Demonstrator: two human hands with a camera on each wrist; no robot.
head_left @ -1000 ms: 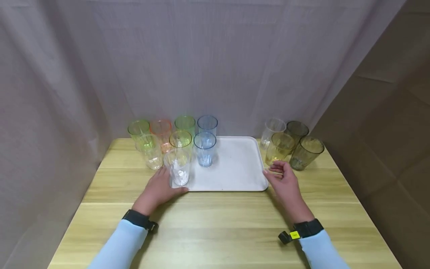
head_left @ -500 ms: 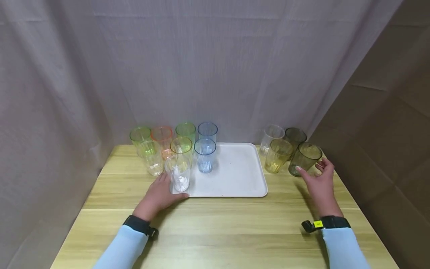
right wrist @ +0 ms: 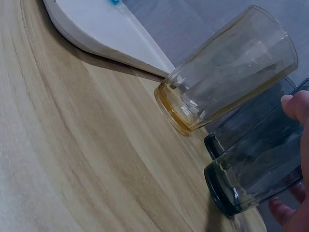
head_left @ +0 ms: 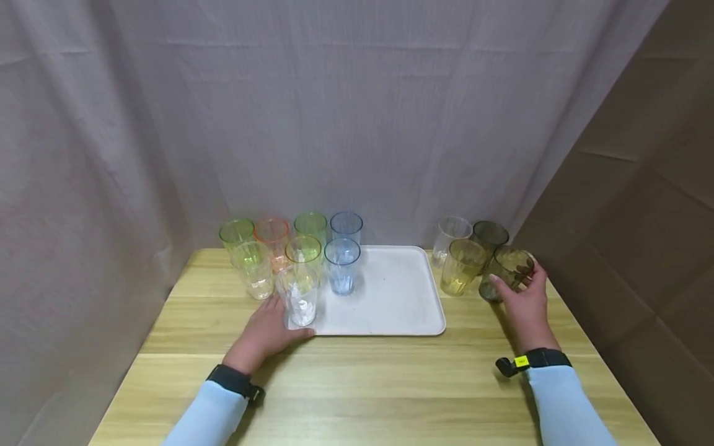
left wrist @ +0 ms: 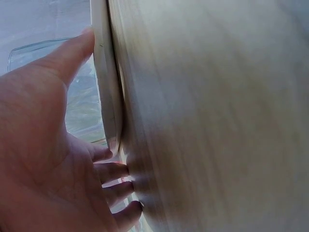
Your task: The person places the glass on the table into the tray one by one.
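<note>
My left hand (head_left: 269, 331) rests at the near left corner of a white tray (head_left: 390, 310), thumb along its front edge and fingers at its left side. In the left wrist view the thumb (left wrist: 77, 50) touches the tray's rim (left wrist: 107, 96). A clear glass (head_left: 301, 297) stands on that corner, beside the hand. My right hand (head_left: 524, 306) grips a smoky grey glass (head_left: 504, 272) at the table's right, thumb on the near side and fingers on the far right. That glass stays upright on the table. A yellow glass (head_left: 462, 269) stands just left of it.
Behind the held glass are another dark grey glass (head_left: 491, 235) and a clear one (head_left: 450, 235). A blue glass (head_left: 342, 269) and several others stand on the tray's left part. Left of it are green (head_left: 237, 232), orange (head_left: 272, 235) and clear (head_left: 253, 272) glasses.
My right hand has left the tray's right edge, moved right to the smoky grey glass and wrapped its fingers round it. My left hand stays at the tray corner.
</note>
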